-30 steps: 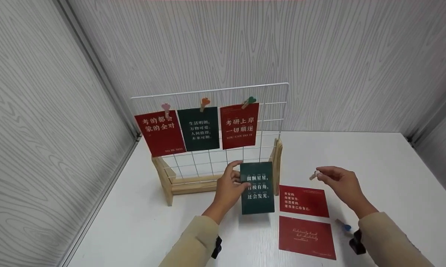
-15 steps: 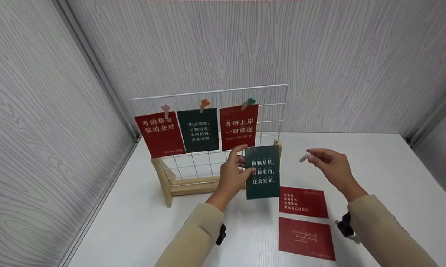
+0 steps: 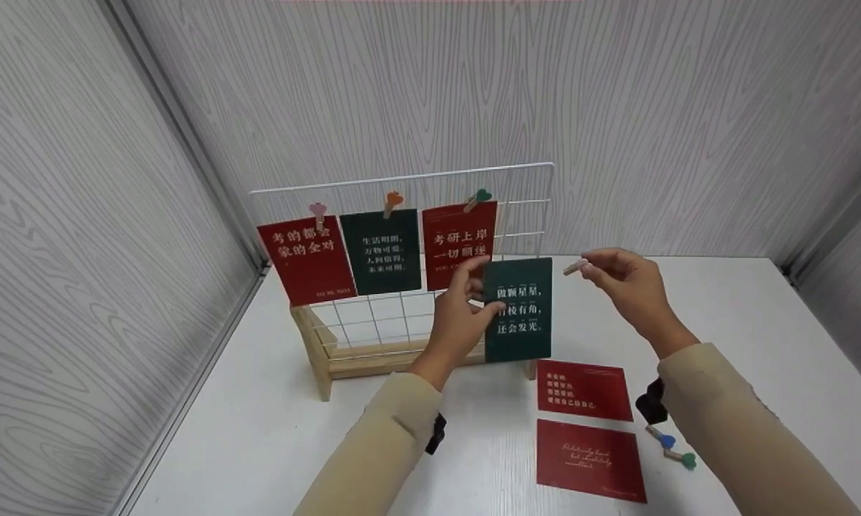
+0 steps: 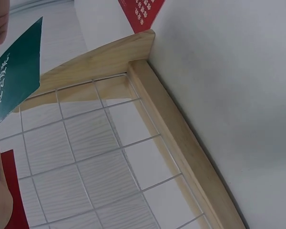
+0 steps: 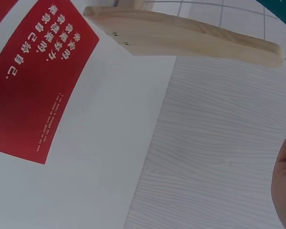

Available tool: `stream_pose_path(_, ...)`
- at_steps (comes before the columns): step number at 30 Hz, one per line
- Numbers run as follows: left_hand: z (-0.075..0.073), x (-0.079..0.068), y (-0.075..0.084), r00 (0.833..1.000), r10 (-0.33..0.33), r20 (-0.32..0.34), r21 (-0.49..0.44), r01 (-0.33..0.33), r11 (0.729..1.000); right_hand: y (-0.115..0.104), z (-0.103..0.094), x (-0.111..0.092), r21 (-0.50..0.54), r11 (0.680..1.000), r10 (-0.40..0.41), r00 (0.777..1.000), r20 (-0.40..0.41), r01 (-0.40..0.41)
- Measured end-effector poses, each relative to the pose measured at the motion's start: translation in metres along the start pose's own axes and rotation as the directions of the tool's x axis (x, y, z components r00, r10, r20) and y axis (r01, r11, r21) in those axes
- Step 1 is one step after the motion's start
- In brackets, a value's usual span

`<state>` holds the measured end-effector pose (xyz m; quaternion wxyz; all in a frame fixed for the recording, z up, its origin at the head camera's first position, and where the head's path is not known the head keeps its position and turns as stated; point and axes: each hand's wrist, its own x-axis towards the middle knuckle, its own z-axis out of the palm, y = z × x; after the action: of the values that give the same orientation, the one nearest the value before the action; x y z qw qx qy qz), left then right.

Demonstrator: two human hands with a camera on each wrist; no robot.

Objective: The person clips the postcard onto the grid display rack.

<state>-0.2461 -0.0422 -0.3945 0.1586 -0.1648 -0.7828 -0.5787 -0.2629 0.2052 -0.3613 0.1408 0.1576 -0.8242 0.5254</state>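
Note:
A dark green card [image 3: 519, 344] with white characters is pinched by its left edge in my left hand [image 3: 459, 315], upright before the right end of the white wire grid [image 3: 395, 322]. Just right of the card, my right hand [image 3: 631, 290] pinches a small wooden clothespin [image 3: 575, 267] with a pale top. On the grid hang a red card [image 3: 312, 269] under a pink clothespin [image 3: 319, 213], a green card [image 3: 386, 276] under an orange one, and another red card [image 3: 453, 226] under a green one. The left wrist view shows the held card [image 4: 19, 71] at its left edge.
The grid stands in a wooden base [image 3: 373, 365]. Two red cards lie on the white table: an upper one [image 3: 584, 390] and a lower one [image 3: 592, 459]. Beside them lie a blue-topped clothespin [image 3: 662, 437] and a green-topped one [image 3: 681, 459]. A wood-grain panel [image 3: 416, 86] rises behind.
My left hand has raised the green card up and to the right, over the grid's right end. My right hand has moved up and left with the clothespin, nearer the card.

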Motion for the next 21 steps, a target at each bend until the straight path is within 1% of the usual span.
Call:
stream_pose_path(5, 0.002, 0.009, 0.005, 0.999, 0.052, -0.013, 0.026, -0.052, 0.998, 0.015, -0.001, 0.018, 0.027, 0.999, -0.045, 0.998, -0.037, 0.046)
stream_pose_path(10, 0.003, 0.018, 0.013, 0.997, 0.078, -0.027, 0.038, -0.077, 0.996, 0.001, -0.004, 0.027, 0.036, 0.998, -0.043, 0.996, -0.083, 0.046)
stream_pose_path(15, 0.003, 0.025, 0.018, 0.994, 0.103, -0.044, 0.062, -0.100, 0.993, -0.012, -0.006, 0.037, 0.057, 0.996, -0.056, 0.990, -0.129, 0.064)
stream_pose_path(21, 0.005, 0.032, 0.021, 0.990, 0.134, -0.050, 0.088, -0.129, 0.988, -0.023, -0.006, 0.045, 0.072, 0.995, -0.053, 0.987, -0.152, 0.065)
